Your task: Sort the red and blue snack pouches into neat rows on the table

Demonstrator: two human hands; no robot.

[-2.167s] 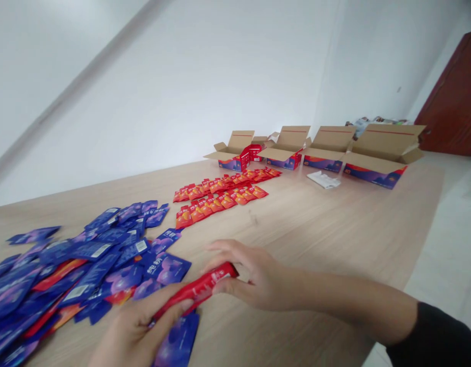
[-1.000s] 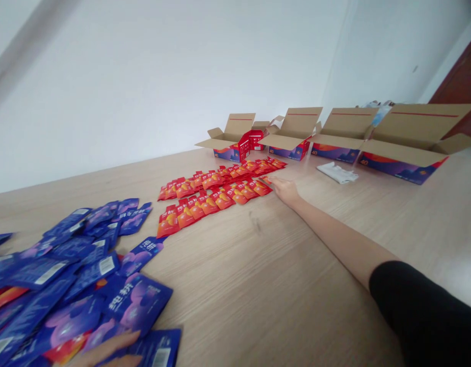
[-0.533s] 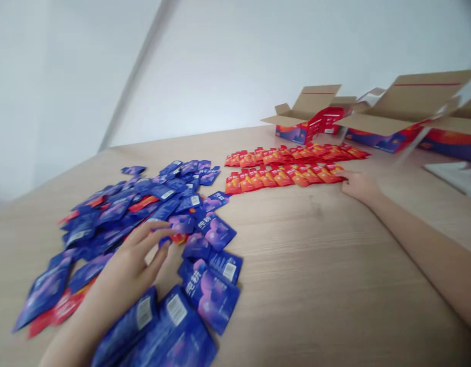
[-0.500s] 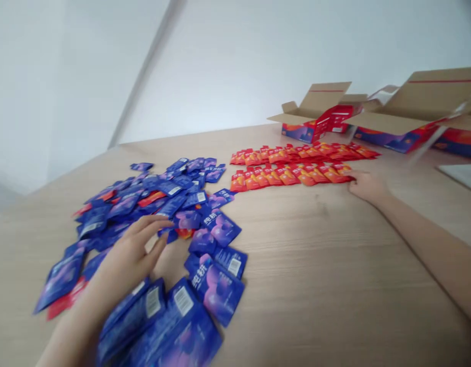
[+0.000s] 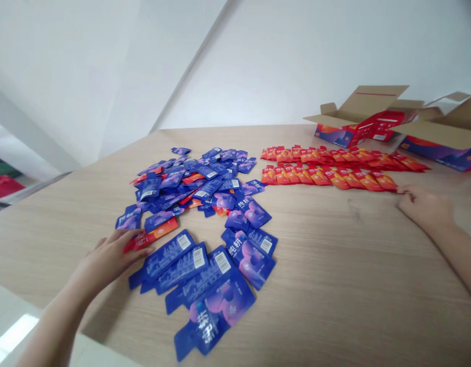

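Light wood table (image 5: 315, 285) filled the head view, with white walls (image 5: 296, 61) behind it. I saw two tidy rows of red sachets (image 5: 327, 176) at the far right, near an open cardboard box (image 5: 360, 114). Many blue sachets (image 5: 189, 188) were not in rows: they lay in a loose heap left of centre, with some red ones mixed inside, and several lay flat toward the person. The left hand (image 5: 105, 260) was spread open on the table, fingertips touching a red sachet (image 5: 153, 234) at the heap's edge, not pinching it. The right hand (image 5: 424, 209) was loosely curled at the front row's end; I could not tell if it pinched anything.
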